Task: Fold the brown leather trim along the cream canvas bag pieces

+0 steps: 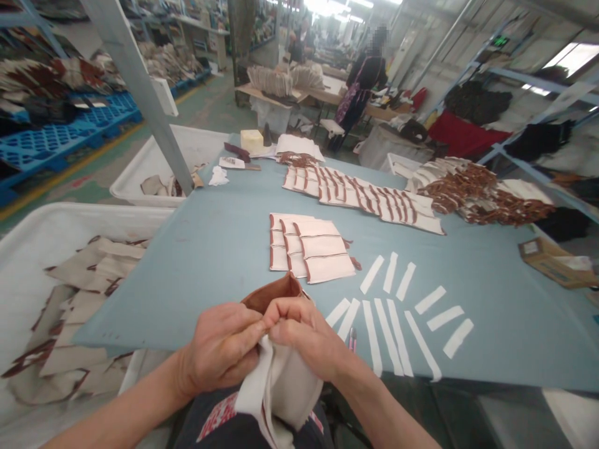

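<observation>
A cream fabric piece with brown lining (292, 380) hangs over the table's front edge, its brown inner side showing above my hands. My left hand (229, 346) pinches its edge from the left. Close against it, my right hand (304, 330) grips the same edge, fingertips and thumbs of both hands nearly touching. The exact spot between the fingers is hidden. Just beyond lie overlapping cream panels with brown borders (322, 246). To the right, several white strips (386, 337) are spread out, with a small pen-like tool (352, 340) among them.
A long row of cream and brown pieces (360, 196) runs across the table's back. Brown-edged bundles (472, 187) are heaped at right, near a cardboard box (556, 262). White bins (84, 215) with fabric stand at left beside a metal post (140, 87). A person (360, 87) stands farther back.
</observation>
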`<state>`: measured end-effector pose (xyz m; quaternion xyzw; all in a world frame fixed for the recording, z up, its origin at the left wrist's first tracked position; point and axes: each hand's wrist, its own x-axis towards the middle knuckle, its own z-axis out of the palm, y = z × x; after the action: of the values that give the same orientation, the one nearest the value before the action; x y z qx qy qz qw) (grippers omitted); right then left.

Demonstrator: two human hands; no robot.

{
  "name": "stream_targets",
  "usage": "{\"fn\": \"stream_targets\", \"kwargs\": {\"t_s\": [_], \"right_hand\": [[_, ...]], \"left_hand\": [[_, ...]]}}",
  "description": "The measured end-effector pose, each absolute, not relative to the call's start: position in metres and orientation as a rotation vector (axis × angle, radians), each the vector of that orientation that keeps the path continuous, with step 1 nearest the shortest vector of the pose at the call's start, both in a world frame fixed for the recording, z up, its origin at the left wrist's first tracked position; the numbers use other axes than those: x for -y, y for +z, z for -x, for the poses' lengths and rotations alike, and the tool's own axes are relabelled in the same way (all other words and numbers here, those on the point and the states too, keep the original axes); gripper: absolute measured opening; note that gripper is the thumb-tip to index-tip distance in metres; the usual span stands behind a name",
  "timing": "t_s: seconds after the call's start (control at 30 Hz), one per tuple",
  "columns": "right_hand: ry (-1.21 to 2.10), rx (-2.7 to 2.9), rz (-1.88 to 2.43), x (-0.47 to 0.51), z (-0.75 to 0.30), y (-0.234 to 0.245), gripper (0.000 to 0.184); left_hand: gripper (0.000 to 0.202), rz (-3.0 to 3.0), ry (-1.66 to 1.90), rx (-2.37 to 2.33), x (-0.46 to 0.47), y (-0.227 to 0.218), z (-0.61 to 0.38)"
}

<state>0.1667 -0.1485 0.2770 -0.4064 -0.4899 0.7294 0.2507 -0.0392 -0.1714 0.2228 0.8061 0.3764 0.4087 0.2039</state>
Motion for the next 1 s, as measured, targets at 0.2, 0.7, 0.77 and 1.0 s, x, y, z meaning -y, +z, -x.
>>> {"fn": "stream_targets", "kwargs": {"t_s": [0.2,0.7,0.77,1.0], "right_hand": [[2.009,1.351,1.156,0.140,-0.173,0.269,0.017],[0.947,2.121,0.866,0.145,-0.199,0.312,0.011],[0.814,2.169,0.810,0.144,-0.201,0.310,0.011],[0.530,2.264,0.796,0.146,-0.203,0.297,0.015]], "left_hand": [[0.024,-2.440,1.264,-0.945,0.163,0.211,0.032],[0.030,-2.055,0.786,-0.866,0.167,0.289,0.034],[0.033,-2.099,0.696,-0.864,0.160,0.299,0.032],[0.033,-2.609,0.671,-0.820,0.161,0.290,0.030]]}}
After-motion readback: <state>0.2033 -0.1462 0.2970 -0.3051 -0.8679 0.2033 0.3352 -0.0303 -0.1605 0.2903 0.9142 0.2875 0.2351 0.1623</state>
